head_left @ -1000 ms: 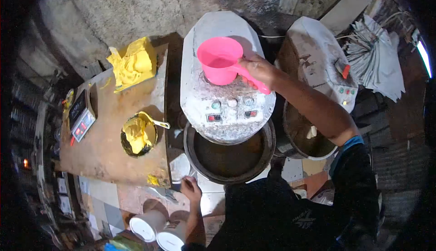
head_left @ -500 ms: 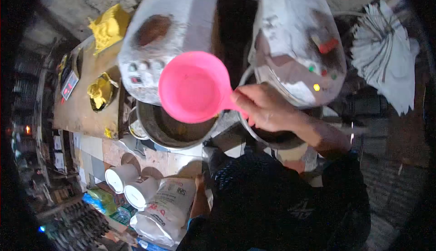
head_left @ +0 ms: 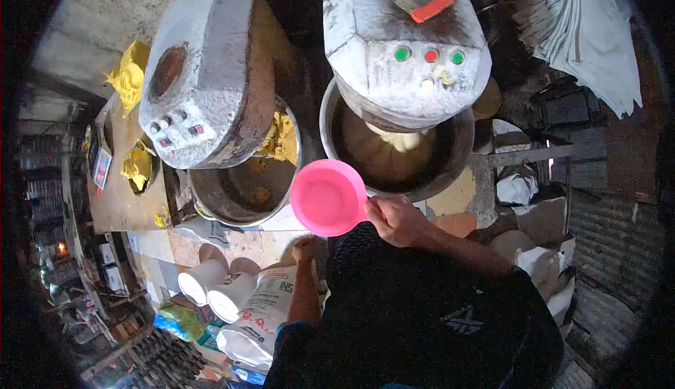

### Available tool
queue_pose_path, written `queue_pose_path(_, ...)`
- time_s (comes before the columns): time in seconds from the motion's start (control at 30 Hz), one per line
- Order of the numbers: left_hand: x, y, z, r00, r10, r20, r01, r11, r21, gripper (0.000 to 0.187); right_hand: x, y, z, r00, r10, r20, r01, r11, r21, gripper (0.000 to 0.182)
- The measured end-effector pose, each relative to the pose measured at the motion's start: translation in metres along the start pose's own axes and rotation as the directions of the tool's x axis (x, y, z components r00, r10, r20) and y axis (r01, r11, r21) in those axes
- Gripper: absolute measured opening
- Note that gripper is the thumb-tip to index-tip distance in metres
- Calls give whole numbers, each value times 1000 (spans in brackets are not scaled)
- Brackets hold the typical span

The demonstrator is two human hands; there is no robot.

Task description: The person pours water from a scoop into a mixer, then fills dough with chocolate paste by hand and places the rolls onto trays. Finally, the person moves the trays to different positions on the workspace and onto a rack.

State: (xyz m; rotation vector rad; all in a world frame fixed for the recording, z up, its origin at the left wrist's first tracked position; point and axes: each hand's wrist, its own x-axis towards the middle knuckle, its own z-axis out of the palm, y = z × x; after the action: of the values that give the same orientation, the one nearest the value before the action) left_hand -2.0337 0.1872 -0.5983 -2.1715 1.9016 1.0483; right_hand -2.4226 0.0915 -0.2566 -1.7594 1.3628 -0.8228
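Note:
My right hand is closed round the handle of a pink plastic dipper, held in front of my body by the gap between two mixer bowls. Whether any liquid lies in it I cannot make out. To the right is a large metal bowl with pale dough under its mixer head. The left bowl has yellow dough at its back and scraps on its floor. Low at my left side hangs my left hand, its fingers curled in, with nothing visible in it.
At left, a wooden table carries yellow bags and a digital scale. White buckets and a printed sack stand on the tiled floor. White sacks hang at the upper right. A red-handled scraper rests on the right mixer.
The dipper has come back from over the left bowl toward my body, between the bowls. My view has shifted, showing more of the right bowl and its dough.

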Motion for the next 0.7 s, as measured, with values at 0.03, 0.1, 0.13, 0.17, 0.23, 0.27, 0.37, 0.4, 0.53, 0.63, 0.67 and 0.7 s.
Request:
queue_pose_path(0.03,5,-2,11,1000,3,-4,-3,1000,0,27,-5,11,3,1000,-3,-3,3,1000,-1,22)
queue_pose_path(0.1,16,-15,43,972,-228,-54,184,887,-423,28,-15,32,8,995,94,27,-96,994,55,25)
queue_pose_path(0.13,7,11,28,972,-233,-30,210,919,-334,28,-16,36,5,995,97,28,-98,993,61,25)
queue_pose_path(0.17,-3,40,9,971,-238,-6,230,943,-240,29,-16,39,1,982,166,87,-173,981,84,25)
queue_pose_path(0.23,-7,52,10,996,-88,-21,86,994,-63,30,-23,50,-1,964,221,150,-232,971,60,28)
queue_pose_path(0.27,-9,56,8,996,-87,-17,86,995,-59,30,-26,55,0,963,224,149,-236,970,63,28)
queue_pose_path(0.37,-5,52,15,986,-162,38,165,981,-99,31,-35,73,5,958,249,140,-256,966,33,28)
queue_pose_path(0.4,-1,43,26,976,-206,67,215,960,-179,32,-42,85,11,976,177,127,-172,984,-50,31)
queue_pose_path(0.53,-16,52,17,967,-243,-69,196,892,-407,38,-24,62,-14,889,370,270,-379,925,-23,34)
queue_pose_path(0.63,-12,56,15,936,-353,-11,338,905,-259,42,-29,80,-2,933,304,194,-312,950,10,34)
queue_pose_path(0.67,-10,48,23,934,-357,-14,341,903,-259,42,-34,90,5,933,300,198,-308,951,13,34)
queue_pose_path(0.7,-2,23,48,935,-355,-18,331,887,-322,41,-41,101,11,984,117,136,-98,985,-140,34)
